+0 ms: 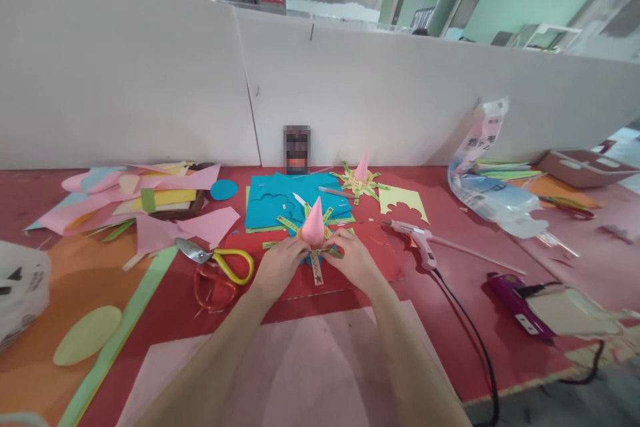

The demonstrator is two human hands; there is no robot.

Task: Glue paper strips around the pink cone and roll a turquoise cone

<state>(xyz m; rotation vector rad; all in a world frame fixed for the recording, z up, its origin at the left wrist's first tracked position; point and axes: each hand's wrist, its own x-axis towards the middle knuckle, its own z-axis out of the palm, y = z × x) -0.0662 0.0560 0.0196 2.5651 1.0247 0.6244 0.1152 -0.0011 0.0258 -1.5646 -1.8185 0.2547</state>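
Note:
A pink paper cone (313,223) stands upright on a blue paper base with patterned green and yellow strips fanning out around it. My left hand (284,263) is closed at the left of this paper craft, its fingertips pinching near the foot of the cone. On the other side, my right hand (352,257) pinches a green paper strip (334,253) beside the cone. A tan strip (317,269) with dark marks points toward me between the hands. Fingertips partly hide the base. Beneath it lies a red paper sheet (367,240).
Scissors (233,265) lie left of my hands, a pink glue gun (417,240) right. Behind are blue sheets (265,207) and a second cone craft (361,177). Paper scraps (165,197) pile up at left. A purple power strip (520,303) sits at right; a white partition (375,87) rises behind.

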